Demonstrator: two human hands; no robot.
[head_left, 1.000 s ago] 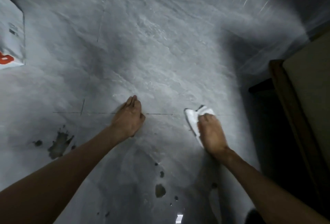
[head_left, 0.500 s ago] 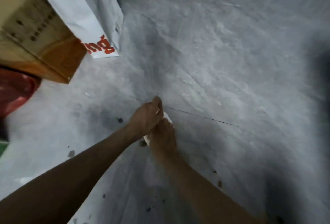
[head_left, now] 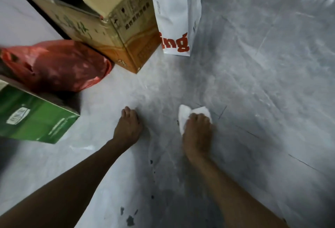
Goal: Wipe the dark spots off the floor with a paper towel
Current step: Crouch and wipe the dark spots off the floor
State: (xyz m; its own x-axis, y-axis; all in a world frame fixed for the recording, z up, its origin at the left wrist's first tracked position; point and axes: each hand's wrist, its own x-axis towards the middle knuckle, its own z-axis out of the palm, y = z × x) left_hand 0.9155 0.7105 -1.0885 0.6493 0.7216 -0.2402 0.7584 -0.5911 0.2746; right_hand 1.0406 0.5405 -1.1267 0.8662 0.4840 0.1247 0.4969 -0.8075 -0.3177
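My right hand presses a crumpled white paper towel onto the grey marble floor, fingers curled over it. My left hand rests on the floor to the left, about a hand's width away, and holds nothing. Small dark spots lie between my forearms, nearer to me. Larger dark blotches sit by the lower edge of the view. A tiny dark speck shows at the towel's left edge.
A green box stands at the left. Behind it lies a red plastic bag. Stacked cardboard boxes and a white paper bag with red lettering stand further back. The floor stretches away to the right.
The view has swung left, bringing the boxes and red bag into sight. My hands, close together half a second ago, are now apart, the right one pressing the towel on a new patch.
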